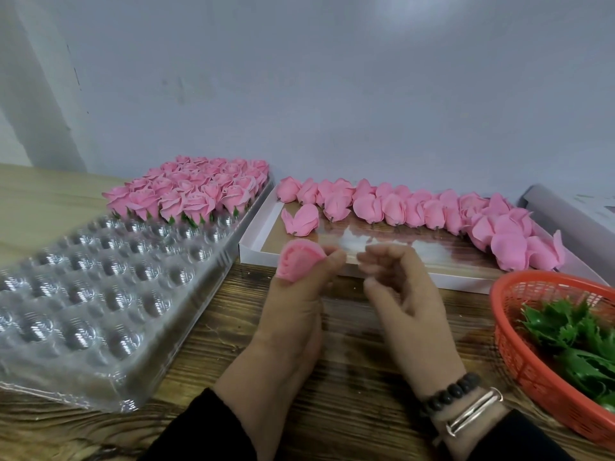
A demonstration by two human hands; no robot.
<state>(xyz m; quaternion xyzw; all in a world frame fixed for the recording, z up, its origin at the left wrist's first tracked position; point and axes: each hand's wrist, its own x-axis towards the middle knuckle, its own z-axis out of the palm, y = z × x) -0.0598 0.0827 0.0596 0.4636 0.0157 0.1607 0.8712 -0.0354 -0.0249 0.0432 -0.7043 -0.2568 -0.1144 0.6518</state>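
My left hand (pixel 293 301) grips a pink rose head (pixel 297 258) between thumb and fingers, just above the wooden table. My right hand (pixel 399 294) hovers beside it with fingers curled and nothing visibly held; its fingertips are blurred. A clear plastic blister tray (pixel 100 294) lies to the left, with finished pink roses with green bases (pixel 196 191) filling its far rows. A shallow white box (pixel 366 264) behind my hands holds several loose pink rose heads (pixel 416 207).
An orange plastic basket (pixel 532 354) with green leaf calyxes (pixel 575 337) sits at the right. A grey wall rises behind the table. A pale box corner (pixel 565 211) shows at far right. Bare wood grain lies between my forearms.
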